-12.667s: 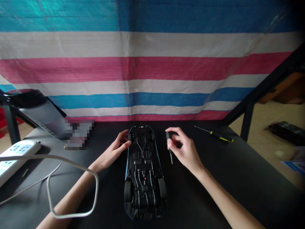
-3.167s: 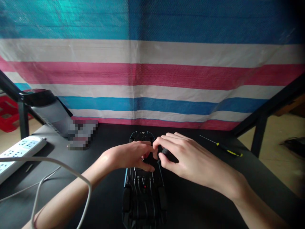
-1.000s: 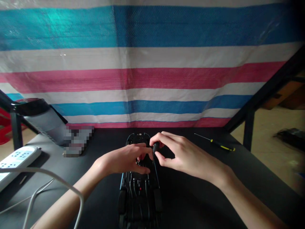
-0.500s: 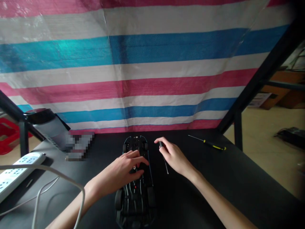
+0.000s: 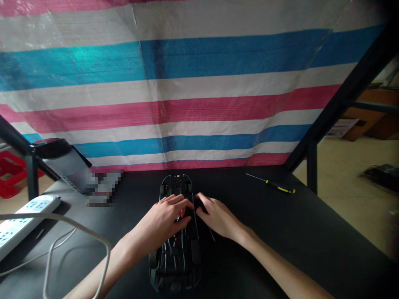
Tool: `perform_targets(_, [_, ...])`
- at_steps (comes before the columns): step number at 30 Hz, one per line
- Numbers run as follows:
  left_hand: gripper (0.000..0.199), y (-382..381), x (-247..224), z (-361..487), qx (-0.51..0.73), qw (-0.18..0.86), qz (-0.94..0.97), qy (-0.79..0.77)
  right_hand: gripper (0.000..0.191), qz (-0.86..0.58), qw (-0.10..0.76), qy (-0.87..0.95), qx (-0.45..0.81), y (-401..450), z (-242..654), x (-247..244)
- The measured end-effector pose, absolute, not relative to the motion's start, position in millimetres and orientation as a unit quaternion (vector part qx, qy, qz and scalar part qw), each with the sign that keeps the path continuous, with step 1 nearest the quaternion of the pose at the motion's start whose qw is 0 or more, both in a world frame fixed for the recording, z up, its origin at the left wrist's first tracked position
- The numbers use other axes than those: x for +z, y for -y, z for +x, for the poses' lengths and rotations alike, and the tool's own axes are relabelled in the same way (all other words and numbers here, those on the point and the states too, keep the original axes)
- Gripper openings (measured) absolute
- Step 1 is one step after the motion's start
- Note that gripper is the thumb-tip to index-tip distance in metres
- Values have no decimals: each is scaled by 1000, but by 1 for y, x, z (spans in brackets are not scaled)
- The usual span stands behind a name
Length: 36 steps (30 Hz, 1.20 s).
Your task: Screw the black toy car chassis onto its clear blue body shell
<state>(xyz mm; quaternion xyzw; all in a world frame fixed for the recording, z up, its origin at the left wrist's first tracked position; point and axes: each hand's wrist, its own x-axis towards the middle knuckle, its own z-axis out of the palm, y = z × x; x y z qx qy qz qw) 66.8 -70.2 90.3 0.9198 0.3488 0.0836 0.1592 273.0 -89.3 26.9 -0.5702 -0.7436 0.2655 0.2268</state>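
A dark toy car [image 5: 176, 265] lies upside down on the black table, its wheels and underside facing up. My left hand [image 5: 170, 216] is over the middle of the underside, fingers bent and the thumb apart from the index finger. A small glint shows beneath its fingers; I cannot make out what it is. Just right of the car, my right hand [image 5: 220, 218] is closed around a screwdriver [image 5: 212, 235]. Its thin shaft slants down toward me, while the handle is mostly hidden by the fingers. The fingertips of both hands nearly meet at the car's right edge.
A yellow-and-black screwdriver [image 5: 280, 188] lies at the back right. On the left are a white power strip [image 5: 28, 220], a looping white cable [image 5: 77, 227], a grey container with a black lid [image 5: 67, 166] and a blurred-out flat item [image 5: 104, 189]. Striped sheeting [image 5: 199, 91] hangs behind.
My right hand has moved left to the car's edge with the screwdriver, whose handle is now mostly covered. My left hand stays over the car, its index finger slightly raised.
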Motion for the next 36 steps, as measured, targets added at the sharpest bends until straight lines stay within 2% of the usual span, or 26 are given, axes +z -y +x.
perform_targets(17, [12, 71, 78, 73, 110, 135, 912, -371, 27, -575, 205, 746, 266, 90, 272, 27])
perform_targets(36, [10, 74, 70, 79, 132, 160, 885, -417, 27, -572, 215, 750, 255, 87, 272, 21])
